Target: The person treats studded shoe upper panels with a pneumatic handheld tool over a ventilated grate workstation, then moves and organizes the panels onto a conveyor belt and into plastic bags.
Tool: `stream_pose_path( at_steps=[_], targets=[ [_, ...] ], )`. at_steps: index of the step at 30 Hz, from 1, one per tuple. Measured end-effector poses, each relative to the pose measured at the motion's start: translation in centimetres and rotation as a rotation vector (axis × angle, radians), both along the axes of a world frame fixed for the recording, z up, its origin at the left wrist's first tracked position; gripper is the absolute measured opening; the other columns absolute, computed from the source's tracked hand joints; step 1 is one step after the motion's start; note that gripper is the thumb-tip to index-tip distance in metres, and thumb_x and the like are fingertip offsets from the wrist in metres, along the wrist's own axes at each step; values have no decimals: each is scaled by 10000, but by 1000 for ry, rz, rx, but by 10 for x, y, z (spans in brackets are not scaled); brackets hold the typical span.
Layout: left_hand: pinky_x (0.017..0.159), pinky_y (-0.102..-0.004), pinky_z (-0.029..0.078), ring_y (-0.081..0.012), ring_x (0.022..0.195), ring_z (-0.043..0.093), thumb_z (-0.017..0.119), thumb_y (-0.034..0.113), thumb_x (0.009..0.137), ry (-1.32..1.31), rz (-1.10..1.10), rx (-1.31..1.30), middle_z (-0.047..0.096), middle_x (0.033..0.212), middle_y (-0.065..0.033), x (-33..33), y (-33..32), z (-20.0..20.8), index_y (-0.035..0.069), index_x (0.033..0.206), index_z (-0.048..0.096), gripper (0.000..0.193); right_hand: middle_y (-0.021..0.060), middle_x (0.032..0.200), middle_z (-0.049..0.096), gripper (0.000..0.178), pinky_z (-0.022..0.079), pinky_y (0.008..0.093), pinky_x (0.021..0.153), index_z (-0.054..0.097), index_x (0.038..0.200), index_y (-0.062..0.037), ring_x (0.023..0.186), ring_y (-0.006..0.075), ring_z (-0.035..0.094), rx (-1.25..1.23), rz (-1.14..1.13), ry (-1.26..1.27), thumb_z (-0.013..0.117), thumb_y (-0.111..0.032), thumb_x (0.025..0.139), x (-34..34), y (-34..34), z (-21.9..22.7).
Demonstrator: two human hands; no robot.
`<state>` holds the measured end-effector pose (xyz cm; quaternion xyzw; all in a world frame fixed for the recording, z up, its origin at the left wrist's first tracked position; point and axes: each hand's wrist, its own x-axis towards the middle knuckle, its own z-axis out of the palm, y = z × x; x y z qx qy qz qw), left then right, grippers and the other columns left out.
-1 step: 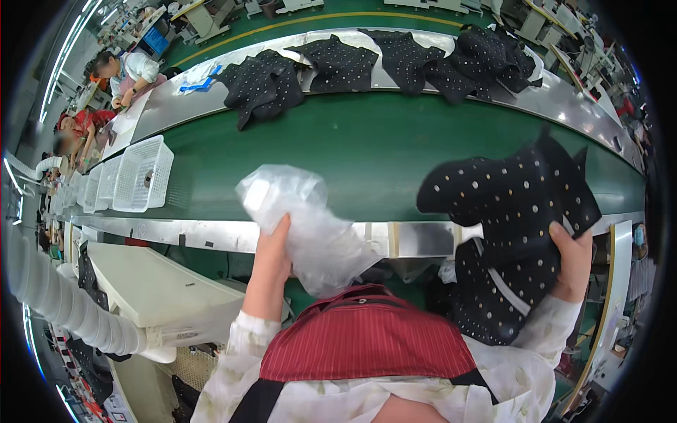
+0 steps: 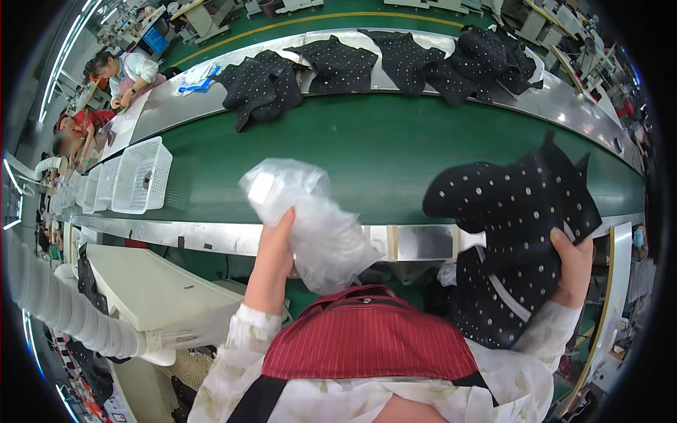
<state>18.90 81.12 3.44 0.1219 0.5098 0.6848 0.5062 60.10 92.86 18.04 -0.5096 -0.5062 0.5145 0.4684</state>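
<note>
A crumpled clear plastic bag (image 2: 314,229) with a white patch near its top is gripped in my left hand (image 2: 280,236), the thumb pressed along its side. On the right, my right hand (image 2: 572,257) is closed around a stack of black cut pieces (image 2: 518,204) covered in pale metallic-looking dots. The pieces hang in front of the green conveyor belt (image 2: 381,148), their lower part reaching down beside my apron. A pale strip shows across the lower piece. My right fingers are hidden behind the pieces; only the thumb lies on the front.
Similar black dotted pieces (image 2: 342,65) lie along the metal ledge (image 2: 190,106) beyond the belt. White plastic baskets (image 2: 142,176) stand at the belt's left end. A beige machine table (image 2: 155,285) and a white ribbed hose (image 2: 77,317) are at lower left. Two co-workers sit at far left.
The bag has shifted slightly up and to the right in the picture. The black pieces have moved a little to the right and down, still held in my right hand.
</note>
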Motion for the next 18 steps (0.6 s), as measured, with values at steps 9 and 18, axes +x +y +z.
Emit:
stream_pose_path(
  at_steps=[9, 18],
  targets=[
    [900, -344, 424, -252, 1099, 496, 743, 214, 685, 568, -89, 170, 480, 1212, -179, -64, 230, 8, -50, 1255, 356, 737, 146, 1242, 496, 605, 399, 338, 952, 382, 1298, -4, 1080, 243, 527, 61, -371, 4, 596, -27, 733, -6, -16, 9],
    [968, -428, 380, -383, 1225, 364, 735, 568, 577, 1218, -61, -256, 257, 1379, -239, -91, 458, 26, 79, 1414, 101, 1158, 108, 1244, 501, 579, 373, 286, 958, 393, 1293, 25, 1088, 188, 514, 123, -353, -431, 614, -142, 785, -20, 76, 42]
  ],
)
